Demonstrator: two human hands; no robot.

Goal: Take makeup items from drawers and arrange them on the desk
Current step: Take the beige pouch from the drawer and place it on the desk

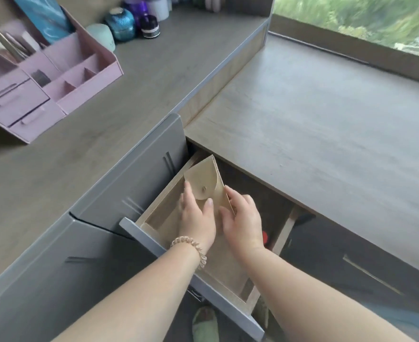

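- At 6 o'clock, a pale green slipper (204, 324) is showing on the floor below the drawer front.
- Two bare forearms are reaching up from 6 o'clock into the open drawer (161, 218). A coiled hair tie (191, 250) is sitting on the left wrist.
- The left hand (196, 215) is gripping the beige pouch (201, 178) at its left edge, with the thumb pressing on the front just below the snap.
- The right hand (243, 218) is gripping the pouch's right edge, with its fingers curling round it.
- The pouch is standing tilted near the middle of the view, over the far end of the drawer, its flap snapped shut. I cannot tell whether its base is touching the drawer floor.
- At 4 o'clock of the hands, a small red thing (265, 236) is peeking out of the dark space, too hidden to name.
- The lower desk surface (326, 134) is overhanging the drawer's far end from 2 o'clock, close above the pouch.
- At 10 o'clock, a pink organizer (80, 80) with small drawers is sitting on the raised desk top (142, 77).
- At 11 to 12 o'clock, a teal jar (119, 24), a dark jar (150, 27) and a purple bottle (137, 7) are crowding the back edge.
- At 1 o'clock, a window (363, 16) is showing blurred greenery.
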